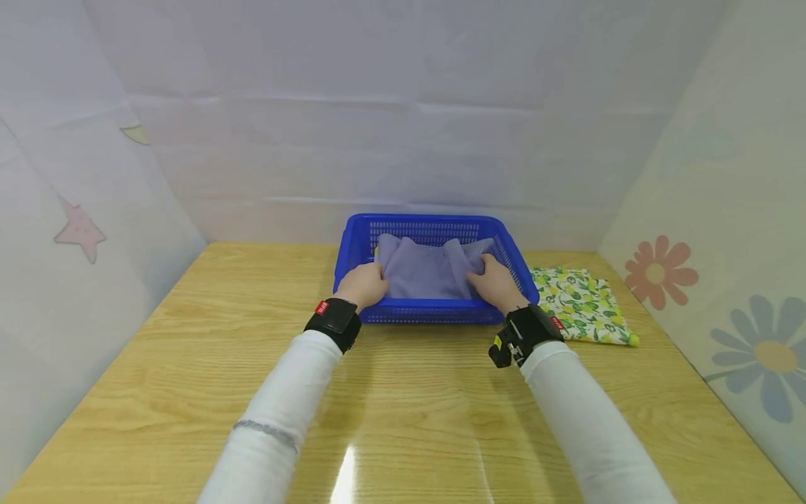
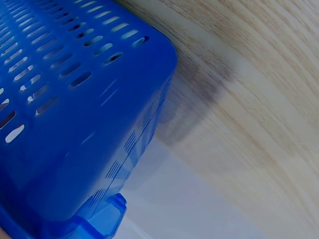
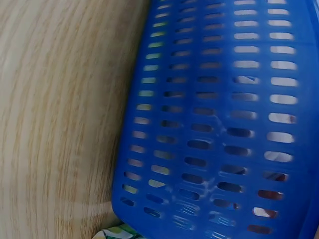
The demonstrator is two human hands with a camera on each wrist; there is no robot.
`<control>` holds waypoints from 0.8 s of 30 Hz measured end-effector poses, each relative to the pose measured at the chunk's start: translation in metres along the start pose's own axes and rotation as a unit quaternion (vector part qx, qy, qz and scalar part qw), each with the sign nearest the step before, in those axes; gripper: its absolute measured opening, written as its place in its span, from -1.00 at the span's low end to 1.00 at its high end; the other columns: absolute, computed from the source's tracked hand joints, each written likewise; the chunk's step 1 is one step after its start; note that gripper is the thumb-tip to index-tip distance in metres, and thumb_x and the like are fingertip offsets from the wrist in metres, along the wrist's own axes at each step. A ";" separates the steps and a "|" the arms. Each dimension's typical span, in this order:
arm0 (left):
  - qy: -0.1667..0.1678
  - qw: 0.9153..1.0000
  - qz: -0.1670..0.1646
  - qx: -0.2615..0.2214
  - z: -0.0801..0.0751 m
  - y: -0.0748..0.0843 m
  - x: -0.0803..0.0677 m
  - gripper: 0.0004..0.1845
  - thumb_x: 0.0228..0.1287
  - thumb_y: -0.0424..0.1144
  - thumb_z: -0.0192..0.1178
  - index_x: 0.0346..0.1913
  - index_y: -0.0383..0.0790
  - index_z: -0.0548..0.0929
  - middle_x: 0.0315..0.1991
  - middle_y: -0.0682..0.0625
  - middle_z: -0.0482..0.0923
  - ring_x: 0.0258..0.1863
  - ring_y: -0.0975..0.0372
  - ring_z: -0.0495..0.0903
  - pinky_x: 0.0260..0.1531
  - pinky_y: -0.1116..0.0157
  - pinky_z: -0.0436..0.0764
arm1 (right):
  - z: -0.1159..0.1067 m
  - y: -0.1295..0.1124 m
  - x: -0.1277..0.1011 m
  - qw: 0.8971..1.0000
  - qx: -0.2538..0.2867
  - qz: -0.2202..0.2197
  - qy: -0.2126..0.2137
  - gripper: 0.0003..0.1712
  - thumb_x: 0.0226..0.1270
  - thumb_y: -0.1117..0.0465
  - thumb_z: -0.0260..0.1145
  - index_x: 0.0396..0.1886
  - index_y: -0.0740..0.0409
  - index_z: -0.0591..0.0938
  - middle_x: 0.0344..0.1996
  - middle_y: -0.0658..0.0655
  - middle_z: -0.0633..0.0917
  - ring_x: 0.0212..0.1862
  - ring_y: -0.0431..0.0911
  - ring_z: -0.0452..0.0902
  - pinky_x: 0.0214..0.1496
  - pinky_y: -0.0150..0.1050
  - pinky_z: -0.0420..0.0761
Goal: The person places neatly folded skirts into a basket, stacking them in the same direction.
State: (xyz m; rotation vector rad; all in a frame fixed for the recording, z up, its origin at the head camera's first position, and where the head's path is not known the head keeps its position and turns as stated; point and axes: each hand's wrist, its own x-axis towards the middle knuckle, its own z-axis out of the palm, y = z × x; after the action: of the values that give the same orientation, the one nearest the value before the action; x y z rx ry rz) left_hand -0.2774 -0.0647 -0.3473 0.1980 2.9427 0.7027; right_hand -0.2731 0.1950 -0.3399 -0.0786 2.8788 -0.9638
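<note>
A blue perforated plastic basket stands at the back middle of the wooden table. Inside it lies a pale purple cloth. My left hand grips the cloth's left edge with curled fingers. My right hand grips its right edge the same way. Both wrists reach over the basket's near rim. The wrist views show only the basket's outer wall and the tabletop; neither hand appears in them.
A folded cloth with a lemon-and-leaf print lies flat on the table just right of the basket. The wooden table is enclosed by white fabric walls with star and flower prints at the back and both sides.
</note>
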 end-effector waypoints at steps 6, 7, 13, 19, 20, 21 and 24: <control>0.020 1.000 0.022 0.004 0.000 0.003 -0.004 -0.73 0.53 -0.19 0.00 0.03 -0.29 0.59 -0.07 -0.15 0.63 -0.05 0.02 0.62 0.01 0.04 0.61 | 0.010 0.000 -0.001 0.997 -0.020 -0.034 0.074 -0.32 0.66 0.13 -0.01 0.57 0.43 0.14 0.46 0.57 0.31 0.50 0.40 0.24 0.52 0.25 0.32; 0.031 0.999 0.034 0.008 0.000 0.003 -0.004 -0.72 0.53 -0.21 0.00 0.05 -0.31 0.60 -0.02 -0.18 0.63 -0.01 0.00 0.63 0.04 0.02 0.62 | 0.011 0.000 -0.001 0.995 -0.028 -0.041 0.085 -0.36 0.66 0.14 -0.01 0.53 0.45 0.22 0.46 0.55 0.32 0.51 0.40 0.22 0.54 0.25 0.30; 0.064 0.990 0.121 0.029 0.000 0.003 -0.007 -0.63 0.60 -0.24 -0.04 -0.48 -0.21 0.48 -0.47 -0.05 0.43 -0.42 0.13 0.49 -0.30 0.19 0.50 | 0.013 0.001 0.000 0.990 -0.084 -0.090 0.071 -0.59 0.66 0.17 0.02 -0.17 0.40 0.67 -0.16 0.42 0.62 -0.02 0.30 0.57 0.09 0.10 0.58; 0.013 0.993 0.119 0.020 0.000 0.003 -0.007 -0.51 0.67 -0.12 -0.10 -0.59 -0.06 0.28 -0.62 0.09 0.18 -0.57 0.24 0.28 -0.33 0.24 0.35 | 0.006 0.000 0.002 0.991 -0.105 -0.079 -0.010 -0.55 0.68 0.10 -0.04 -0.48 0.17 0.48 -0.60 0.03 0.31 -0.47 -0.07 0.28 -0.29 -0.18 0.28; 0.005 0.993 0.114 0.019 0.000 0.002 -0.007 -0.51 0.67 -0.11 -0.11 -0.59 -0.06 0.28 -0.62 0.09 0.18 -0.56 0.24 0.28 -0.32 0.24 0.36 | 0.006 -0.001 0.003 0.991 -0.111 -0.078 -0.019 -0.54 0.69 0.09 -0.05 -0.42 0.19 0.53 -0.58 0.03 0.35 -0.44 -0.07 0.32 -0.27 -0.17 0.30; -0.002 0.994 0.109 0.017 0.000 0.002 -0.007 -0.50 0.67 -0.10 -0.11 -0.59 -0.06 0.28 -0.62 0.09 0.18 -0.56 0.24 0.28 -0.31 0.23 0.36 | 0.005 -0.001 0.003 0.990 -0.117 -0.075 -0.029 -0.53 0.70 0.07 -0.07 -0.38 0.23 0.57 -0.56 0.05 0.37 -0.42 -0.05 0.34 -0.24 -0.15 0.32; -0.015 0.995 0.096 0.014 -0.001 0.001 -0.007 -0.49 0.68 -0.09 -0.12 -0.60 -0.07 0.26 -0.63 0.08 0.18 -0.56 0.23 0.28 -0.30 0.22 0.37 | 0.003 -0.001 0.004 0.986 -0.143 -0.068 -0.052 -0.49 0.71 0.03 -0.12 -0.20 0.27 0.64 -0.48 0.10 0.48 -0.32 0.00 0.45 -0.15 -0.07 0.40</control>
State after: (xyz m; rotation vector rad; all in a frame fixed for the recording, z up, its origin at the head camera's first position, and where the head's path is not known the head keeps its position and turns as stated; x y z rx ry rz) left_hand -0.2710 -0.0655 -0.3460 0.4939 2.9329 0.6749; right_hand -0.2769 0.1919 -0.3425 -0.3399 2.9224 -0.5374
